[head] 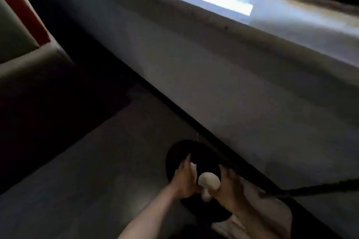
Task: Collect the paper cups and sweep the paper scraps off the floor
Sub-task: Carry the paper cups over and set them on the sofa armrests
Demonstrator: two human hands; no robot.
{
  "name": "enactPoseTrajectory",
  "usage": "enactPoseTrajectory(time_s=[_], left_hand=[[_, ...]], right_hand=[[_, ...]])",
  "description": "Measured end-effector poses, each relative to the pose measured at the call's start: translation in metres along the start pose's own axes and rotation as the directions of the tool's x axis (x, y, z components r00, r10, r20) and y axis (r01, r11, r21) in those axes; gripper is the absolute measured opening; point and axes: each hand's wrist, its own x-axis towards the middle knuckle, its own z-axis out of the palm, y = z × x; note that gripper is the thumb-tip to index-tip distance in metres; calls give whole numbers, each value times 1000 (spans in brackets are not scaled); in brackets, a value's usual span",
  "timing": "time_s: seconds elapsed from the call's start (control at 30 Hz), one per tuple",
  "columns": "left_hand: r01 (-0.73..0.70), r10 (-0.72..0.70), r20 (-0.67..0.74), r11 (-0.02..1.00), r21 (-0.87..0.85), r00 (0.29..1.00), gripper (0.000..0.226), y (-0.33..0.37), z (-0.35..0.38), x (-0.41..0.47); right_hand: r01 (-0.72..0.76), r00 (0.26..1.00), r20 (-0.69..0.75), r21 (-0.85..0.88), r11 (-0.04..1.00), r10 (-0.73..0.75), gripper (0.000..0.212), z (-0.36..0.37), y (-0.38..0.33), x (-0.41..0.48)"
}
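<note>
1. Your left hand (184, 178) and right hand (231, 186) meet low in the frame over a black round bin (194, 153). White paper cups (208, 180) are bunched between them, directly above the bin's mouth.
2. Your right hand's fingers wrap the side of the cups, grasping them. Another white piece lies against your left palm, but blur hides whether those fingers clasp it or only steady it.
3. Both hands likely pen the cups in so that none spills past the rim on the drop.
4. The bin stands on the floor (97, 161) at its edge, just beside the dark skirting (165, 105) under the pale wall (213, 83). There is no room to swing on that side.
5. Open floor runs to your left as far as a dark patch (58, 103) near the left edge, and that looks the freer way out. No paper scraps can be made out in this dim view.
</note>
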Motion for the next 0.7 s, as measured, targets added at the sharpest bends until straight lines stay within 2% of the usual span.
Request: enactPoseTrajectory(time_s=[0.07, 0.2, 0.3, 0.43, 0.57, 0.7], left_hand=[[-16, 15, -40, 1000, -24, 999, 114, -3, -7, 2], [9, -10, -84, 1000, -12, 996, 105, 13, -55, -30], [6, -1, -138, 999, 35, 990, 88, 47, -123, -92], [36, -19, -250, 997, 62, 968, 77, 91, -224, -202], [77, -57, -390, 996, 36, 919, 66, 105, -318, -317], [165, -172, -545, 984, -61, 821, 62, 62, -382, -429]], right_hand=[[41, 999, -19, 27, 999, -40, 91, 2, -2, 5], [65, 995, 72, -40, 997, -62, 82, -53, -48, -17], [147, 988, 63, -81, 986, -142, 73, -119, -106, -56], [261, 964, 105, -168, 951, -246, 69, -219, -201, -132], [426, 905, 128, -279, 861, -406, 61, -295, -309, -203], [615, 783, 178, -365, 699, -596, 44, -310, -432, -267]])
